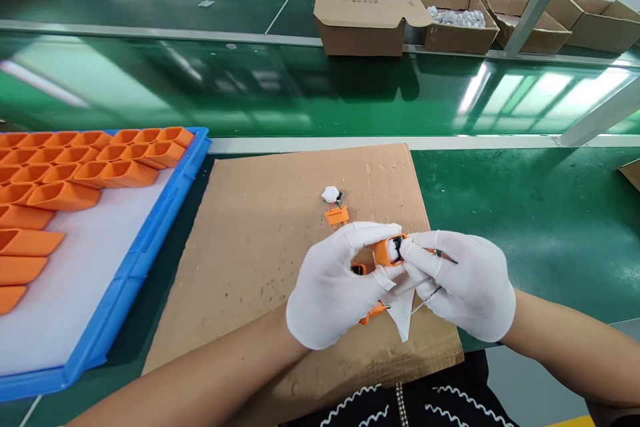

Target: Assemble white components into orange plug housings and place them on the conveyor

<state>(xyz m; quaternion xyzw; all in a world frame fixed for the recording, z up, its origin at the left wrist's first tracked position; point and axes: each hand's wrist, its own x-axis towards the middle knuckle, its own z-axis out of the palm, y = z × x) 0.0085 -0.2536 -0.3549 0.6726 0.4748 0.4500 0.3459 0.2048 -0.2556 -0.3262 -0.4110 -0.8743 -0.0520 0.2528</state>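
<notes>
Blue tray (pixel 165 213) at the worktop's left edge carries rows of orange shells (pixel 75 173), its near part bare white liner. On the cardboard mat (pixel 250 247) mid-worktop, one orange clip (pixel 337 215) and a white part (pixel 331 194) lie loose, seemingly not yet fitted. Left hand (pixel 333 287) grips an orange housing (pixel 385 252) above the mat's near right corner; right hand (pixel 465 283) pinches at its top, tweezers (pixel 425 303) tucked in the fingers, so assembly looks mid-way.

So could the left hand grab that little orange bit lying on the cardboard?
Probably yes. The small orange piece lies in the open on the cardboard sheet, just beyond the left hand, with nothing between. But that hand is already gripping an orange part, so it would need to let go first.
</notes>
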